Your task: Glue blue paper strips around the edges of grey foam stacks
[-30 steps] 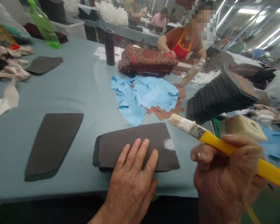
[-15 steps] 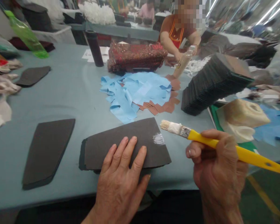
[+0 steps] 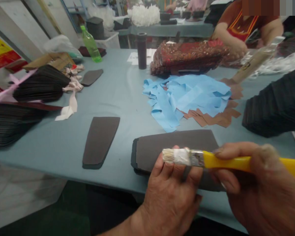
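My left hand [image 3: 172, 193] lies with outstretched fingers on a short pile of dark grey-brown foam-like panels [image 3: 147, 146] by the table's front edge. In my right hand [image 3: 265, 186] is a flat paintbrush, its yellow handle [image 3: 226, 161] gripped between thumb and fingers. White paste coats the brush's pale bristles, which point left and appear just above my left fingers; whether they touch cannot be made out. The right end of the top panel is partly covered by my right hand and the brush. Another dark panel [image 3: 100, 141] lies apart, to the left.
Blue scraps [image 3: 186, 95] lie over brown cut pieces [image 3: 211, 118] beyond the panels. A tall dark stack [image 3: 272, 101] leans at right, near a bottle [image 3: 255, 62]. Bundled black pieces [image 3: 41, 83] are at left. A co-worker's arms [image 3: 233, 42] are across the table.
My view has swung left, bringing the black bundles in. The brush has moved left from beside the panel to over my left fingers. The white streaks on the panel are now hidden.
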{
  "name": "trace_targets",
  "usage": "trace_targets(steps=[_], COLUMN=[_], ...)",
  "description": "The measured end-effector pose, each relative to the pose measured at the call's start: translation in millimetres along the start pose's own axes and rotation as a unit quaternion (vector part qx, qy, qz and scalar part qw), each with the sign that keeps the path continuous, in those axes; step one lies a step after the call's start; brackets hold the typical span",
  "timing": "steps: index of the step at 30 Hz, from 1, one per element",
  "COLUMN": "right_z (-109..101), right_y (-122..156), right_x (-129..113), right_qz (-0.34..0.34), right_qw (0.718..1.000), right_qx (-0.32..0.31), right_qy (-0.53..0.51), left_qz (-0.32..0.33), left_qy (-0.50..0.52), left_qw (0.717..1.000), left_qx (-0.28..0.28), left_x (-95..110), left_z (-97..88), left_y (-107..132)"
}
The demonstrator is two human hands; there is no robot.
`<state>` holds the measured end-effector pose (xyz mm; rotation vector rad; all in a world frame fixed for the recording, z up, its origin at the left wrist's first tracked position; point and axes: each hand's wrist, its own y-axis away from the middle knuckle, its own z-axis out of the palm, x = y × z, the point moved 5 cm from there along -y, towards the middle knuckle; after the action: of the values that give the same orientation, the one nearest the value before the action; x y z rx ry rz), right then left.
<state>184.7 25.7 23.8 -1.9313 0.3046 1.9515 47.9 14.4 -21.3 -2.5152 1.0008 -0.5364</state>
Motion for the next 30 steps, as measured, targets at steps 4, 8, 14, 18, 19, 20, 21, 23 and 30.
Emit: trace_targets(steps=[4, 8, 14, 18, 19, 20, 21, 23, 30], right_z=[36.1, 52.8, 59.5, 62.4, 63.9, 65.9, 67.7, 70.1, 67.1], right_y=[-2.0, -2.9, -5.0, -8.3, -9.2, -9.9, -10.6, -11.2, -6.3], right_x=[0.7, 7.9, 8.8, 8.0, 7.7, 7.4, 7.0, 6.4, 10.4], right_qz=[0.012, 0.046, 0.053, 0.042, 0.039, 0.035, 0.031, 0.022, 0.024], right_qw=[0.999, 0.997, 0.994, 0.994, 0.994, 0.994, 0.994, 0.993, 0.988], right_qx=[-0.042, -0.063, -0.073, -0.045, -0.044, -0.049, -0.056, -0.067, -0.063], right_qy=[0.006, 0.024, 0.063, 0.085, 0.087, 0.088, 0.089, 0.097, 0.137], left_qz=[-0.005, 0.0, -0.013, -0.009, -0.009, -0.008, -0.006, -0.003, 0.01], left_qy=[0.005, -0.002, -0.034, -0.053, -0.058, -0.061, -0.062, -0.063, -0.049], left_qw=[0.999, 0.997, 0.997, 0.997, 0.997, 0.997, 0.997, 0.997, 0.999], left_qx=[0.049, 0.071, 0.073, 0.059, 0.055, 0.05, 0.045, 0.04, 0.013], left_x=[1.2, 3.5, 5.3, 4.7, 4.1, 3.7, 3.5, 3.3, 5.4], left_z=[-0.2, 4.4, 7.7, 4.4, 3.3, 2.3, 1.6, 0.2, 3.9], left_y=[0.7, 0.5, -0.4, -0.3, -0.5, -0.8, -1.2, -2.1, -0.4])
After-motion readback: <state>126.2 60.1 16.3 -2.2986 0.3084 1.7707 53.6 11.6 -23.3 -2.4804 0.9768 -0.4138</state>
